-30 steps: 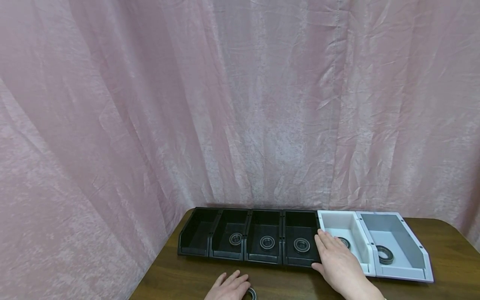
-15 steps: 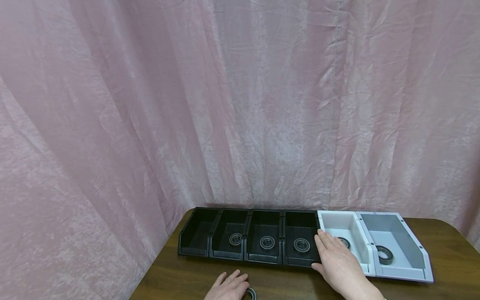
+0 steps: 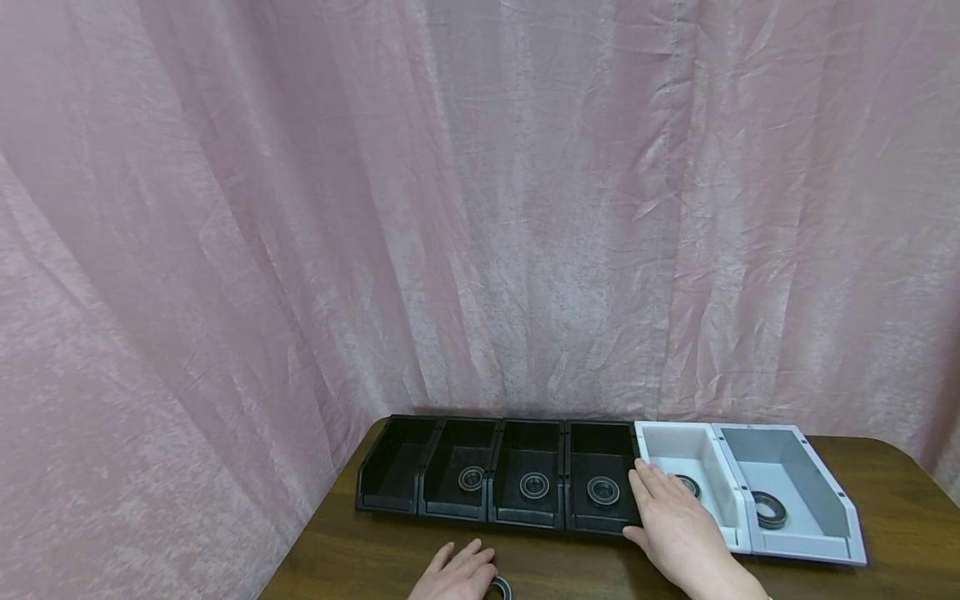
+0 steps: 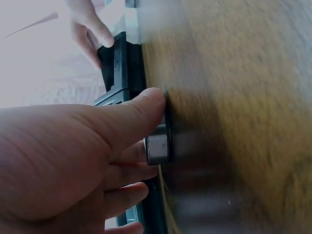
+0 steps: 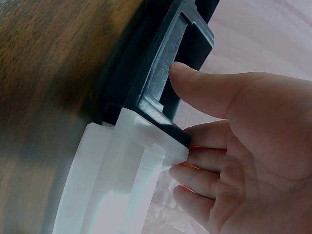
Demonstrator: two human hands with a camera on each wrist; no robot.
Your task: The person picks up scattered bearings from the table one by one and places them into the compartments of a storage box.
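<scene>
My left hand (image 3: 453, 573) is low on the wooden table, in front of the black bins. Its thumb and index finger hold a ball bearing (image 4: 158, 148) at the table surface; in the head view the hand partly hides this bearing (image 3: 506, 588). My right hand (image 3: 677, 523) rests where the rightmost black bin (image 3: 600, 446) meets the white bin (image 3: 682, 442). From the right wrist view, its thumb lies at the black bin's front rim (image 5: 156, 73), and its loosely bent fingers are by the white bin's wall (image 5: 141, 131). No bearing shows in that hand.
Several black bins (image 3: 461, 442) stand in a row with the white bin and a grey bin (image 3: 795, 467). Bearings lie in most of them, including one bearing (image 3: 770, 510) in the grey bin. A pink curtain (image 3: 525, 250) hangs behind the table (image 3: 337, 542).
The left hand has shifted very slightly, with the bearing staying beside it. The right hand and the bins hold the same place.
</scene>
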